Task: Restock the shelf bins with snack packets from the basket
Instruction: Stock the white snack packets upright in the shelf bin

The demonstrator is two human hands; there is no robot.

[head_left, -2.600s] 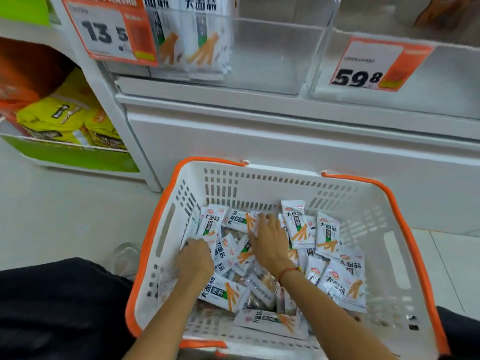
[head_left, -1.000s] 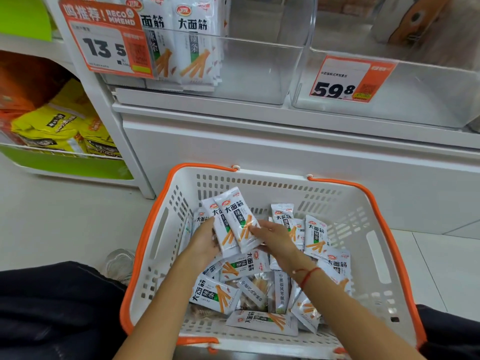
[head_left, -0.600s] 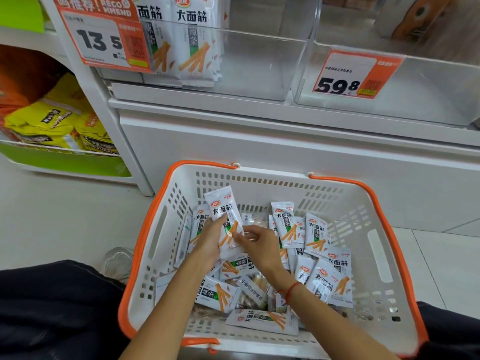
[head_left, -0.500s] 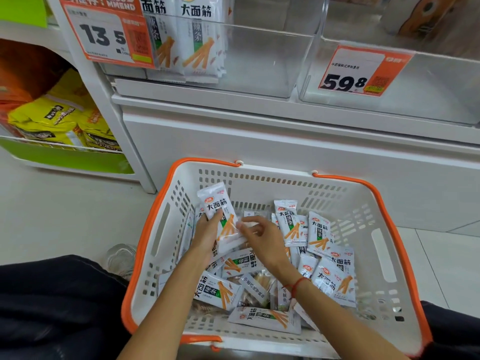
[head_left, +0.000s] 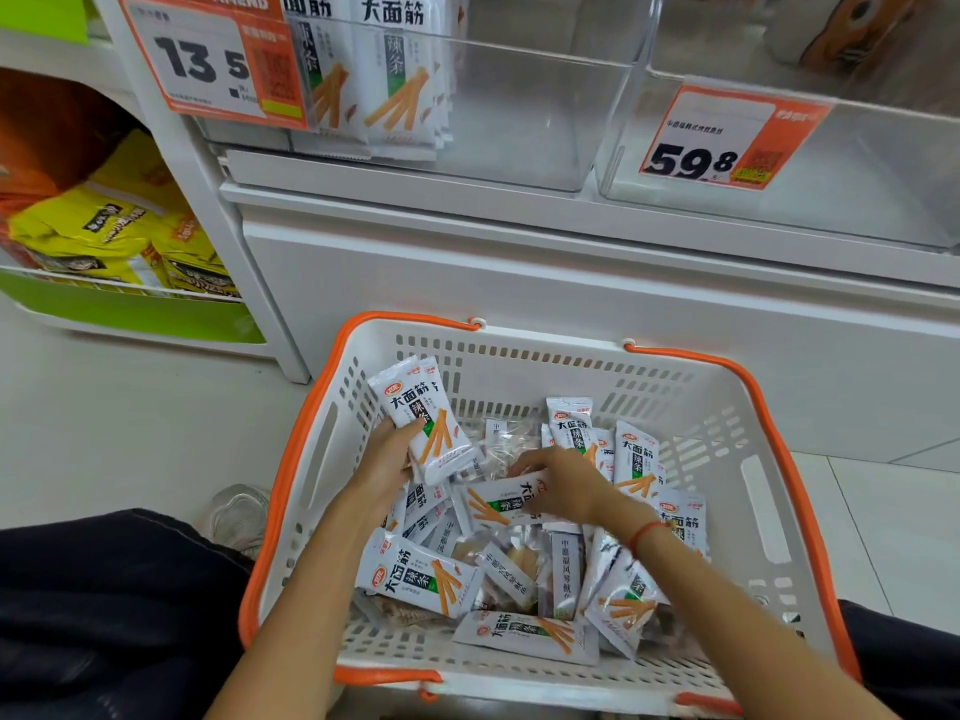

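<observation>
Left hand point(head_left: 387, 457) grips upright stack of spicy-strip packets point(head_left: 427, 419). Right hand point(head_left: 563, 483) pinches next packet point(head_left: 501, 504), long axis crosswise, just right of stack. Needs a turn to match the stack.

Bin point(head_left: 519, 111) stands open right of its packets point(head_left: 384, 75); basket point(head_left: 727, 423) open-topped.

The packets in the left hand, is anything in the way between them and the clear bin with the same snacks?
Nothing visible blocks them. The left hand holds the stack of packets above the basket, and the clear bin sits up on the shelf with open space beside its standing packets. The bin's top isn't in view.
</observation>
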